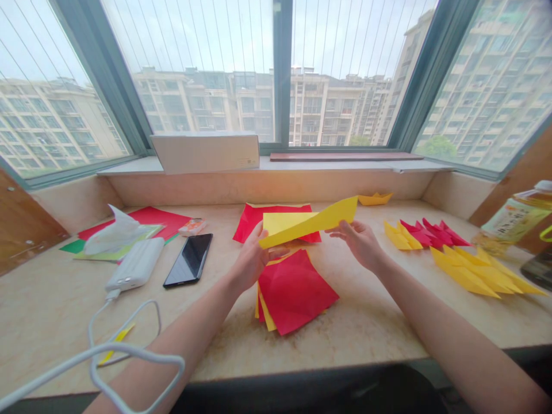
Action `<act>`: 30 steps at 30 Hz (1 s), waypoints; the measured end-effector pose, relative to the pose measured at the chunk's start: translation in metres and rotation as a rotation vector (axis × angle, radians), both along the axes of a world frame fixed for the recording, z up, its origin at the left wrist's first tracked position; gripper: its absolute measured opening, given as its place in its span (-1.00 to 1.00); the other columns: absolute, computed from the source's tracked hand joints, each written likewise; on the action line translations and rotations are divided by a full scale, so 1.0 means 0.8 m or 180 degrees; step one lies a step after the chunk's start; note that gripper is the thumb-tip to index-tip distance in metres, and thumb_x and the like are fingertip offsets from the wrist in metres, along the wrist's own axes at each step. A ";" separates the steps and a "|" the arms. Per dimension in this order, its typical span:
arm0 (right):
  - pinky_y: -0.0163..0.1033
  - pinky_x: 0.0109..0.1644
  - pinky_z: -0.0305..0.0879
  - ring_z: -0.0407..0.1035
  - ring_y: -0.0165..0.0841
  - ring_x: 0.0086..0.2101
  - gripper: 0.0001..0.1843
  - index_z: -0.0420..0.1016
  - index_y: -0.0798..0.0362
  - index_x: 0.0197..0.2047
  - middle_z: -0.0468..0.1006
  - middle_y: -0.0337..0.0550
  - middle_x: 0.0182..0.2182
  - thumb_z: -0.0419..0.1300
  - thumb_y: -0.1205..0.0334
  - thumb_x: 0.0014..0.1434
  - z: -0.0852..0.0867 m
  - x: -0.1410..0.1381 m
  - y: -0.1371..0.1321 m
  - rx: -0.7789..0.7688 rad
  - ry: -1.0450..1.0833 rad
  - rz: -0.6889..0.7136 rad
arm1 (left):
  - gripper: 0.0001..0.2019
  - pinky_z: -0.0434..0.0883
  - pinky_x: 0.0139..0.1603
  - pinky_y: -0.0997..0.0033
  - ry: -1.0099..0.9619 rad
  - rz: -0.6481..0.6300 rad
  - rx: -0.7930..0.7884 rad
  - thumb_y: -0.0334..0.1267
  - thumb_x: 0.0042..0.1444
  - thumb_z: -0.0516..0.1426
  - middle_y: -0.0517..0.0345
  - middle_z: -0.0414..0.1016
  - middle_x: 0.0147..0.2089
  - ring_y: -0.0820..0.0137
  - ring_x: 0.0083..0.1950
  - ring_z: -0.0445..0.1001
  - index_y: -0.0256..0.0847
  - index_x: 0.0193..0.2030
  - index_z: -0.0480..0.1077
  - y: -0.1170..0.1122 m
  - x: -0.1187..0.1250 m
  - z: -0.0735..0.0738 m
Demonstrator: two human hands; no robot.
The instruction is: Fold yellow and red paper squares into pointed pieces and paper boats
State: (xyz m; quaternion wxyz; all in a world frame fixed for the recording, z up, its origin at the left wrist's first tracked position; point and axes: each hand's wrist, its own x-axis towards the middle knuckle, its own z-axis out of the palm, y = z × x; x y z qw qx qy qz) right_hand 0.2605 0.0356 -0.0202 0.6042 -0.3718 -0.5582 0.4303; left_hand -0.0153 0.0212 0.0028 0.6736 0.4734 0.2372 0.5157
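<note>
A yellow sheet of paper (313, 221), bent along its length, is held up between both hands above the counter. My left hand (255, 256) pinches its left end, and my right hand (356, 238) grips the right end near the lower edge. Just below lies a stack of red and yellow paper sheets (297, 293), a red one on top. Behind the held sheet, more red paper (250, 224) rests on the counter, partly hidden by it.
Folded yellow paper boats (478, 273) and red folded pieces (433, 233) sit at the right beside a bottle (517, 215). One yellow boat (374, 199) is at the back. Leftward are a phone (188, 260), a white power bank (135, 264) with its cable (142, 353), and coloured paper (150, 221).
</note>
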 end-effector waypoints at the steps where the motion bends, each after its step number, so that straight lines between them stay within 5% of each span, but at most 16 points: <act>1: -0.11 -0.09 0.46 0.55 -0.20 -0.18 -0.57 0.64 -0.03 -0.14 0.67 -0.08 -0.16 0.34 -0.19 0.09 0.001 0.000 0.000 -0.0008 0.0037 0.0033 | -0.28 0.50 0.07 0.05 -0.0125 -0.0030 0.0105 0.10 0.04 0.28 -0.09 0.47 0.20 0.04 0.17 0.49 -0.08 0.30 0.22 0.000 -0.001 0.000; 4: -0.08 -0.03 0.45 0.55 -0.16 -0.13 -0.55 0.64 -0.02 -0.14 0.67 -0.06 -0.15 0.34 -0.20 0.08 0.002 -0.003 -0.002 0.0002 0.0120 0.0131 | -0.14 0.43 0.16 0.00 -0.0351 -0.0121 0.0482 0.24 -0.05 0.28 -0.08 0.43 0.23 0.01 0.31 0.34 0.00 0.35 0.16 -0.002 -0.004 0.001; 7: 0.00 0.06 0.41 0.54 -0.12 -0.08 -0.52 0.63 -0.05 -0.13 0.68 -0.07 -0.16 0.38 -0.22 0.02 0.003 -0.004 -0.004 0.0068 0.0218 0.0219 | -0.09 0.43 0.16 0.09 0.0121 -0.0091 0.0617 0.04 -0.16 0.42 -0.05 0.50 0.14 0.04 0.26 0.39 -0.02 0.34 0.19 -0.008 -0.003 0.003; 11: 0.03 0.02 0.42 0.52 -0.07 -0.04 -0.46 0.63 -0.14 -0.18 0.68 -0.13 -0.17 0.38 -0.34 -0.09 0.006 -0.001 -0.008 0.0120 0.0381 0.0287 | -0.34 0.47 0.08 0.27 0.0747 0.0509 0.0741 -0.19 -0.05 0.39 0.01 0.52 0.06 0.17 0.07 0.51 -0.07 0.22 0.36 -0.007 0.001 -0.001; 15: -0.03 -0.07 0.46 0.52 -0.06 -0.07 -0.26 0.64 -0.11 -0.38 0.68 -0.10 -0.32 0.01 -0.59 0.02 0.010 0.005 -0.010 -0.0086 0.0432 0.0080 | -0.59 0.46 0.09 0.31 0.0913 0.0823 0.0989 -0.26 -0.09 0.38 -0.05 0.39 0.21 0.11 0.15 0.46 -0.18 -0.03 0.57 0.004 -0.007 -0.004; 20: -0.19 -0.23 0.46 0.56 -0.22 -0.30 -0.64 0.60 -0.06 -0.32 0.67 -0.20 -0.34 0.42 -0.15 -0.03 0.008 0.003 -0.006 -0.0230 0.0259 -0.0247 | -0.70 0.49 -0.09 0.36 0.0477 0.0841 0.0701 -0.19 0.07 0.25 -0.05 0.54 0.06 0.18 -0.02 0.55 -0.23 -0.06 0.59 0.011 -0.016 -0.003; 22: -0.22 -0.27 0.47 0.56 -0.27 -0.33 -0.60 0.55 -0.09 -0.14 0.68 -0.24 -0.30 0.46 -0.02 -0.04 0.009 0.000 -0.005 -0.0212 0.0268 -0.0122 | -0.66 0.49 -0.14 0.34 0.0266 0.0753 0.0610 -0.16 0.11 0.19 -0.04 0.61 -0.06 0.20 -0.10 0.58 -0.25 -0.01 0.56 0.011 -0.016 -0.002; 26: -0.20 -0.18 0.49 0.58 -0.26 -0.27 -0.29 0.34 -0.15 0.17 0.69 -0.25 -0.29 0.47 0.06 -0.03 0.014 -0.003 -0.007 -0.0150 0.0209 0.0006 | -0.62 0.49 -0.05 0.26 0.0023 0.0755 0.0595 -0.05 0.18 0.13 -0.02 0.61 -0.01 0.18 -0.03 0.58 -0.19 0.06 0.46 0.011 -0.014 -0.002; 30: -0.15 -0.06 0.47 0.56 -0.22 -0.16 -0.49 0.51 -0.06 0.02 0.68 -0.15 -0.18 0.43 -0.02 0.02 0.012 -0.004 -0.007 -0.0102 0.0010 -0.0024 | -0.45 0.50 -0.07 0.30 0.0162 0.0976 0.0537 -0.09 0.14 0.25 0.02 0.61 -0.03 0.21 -0.04 0.60 -0.08 0.25 0.25 0.013 -0.011 -0.001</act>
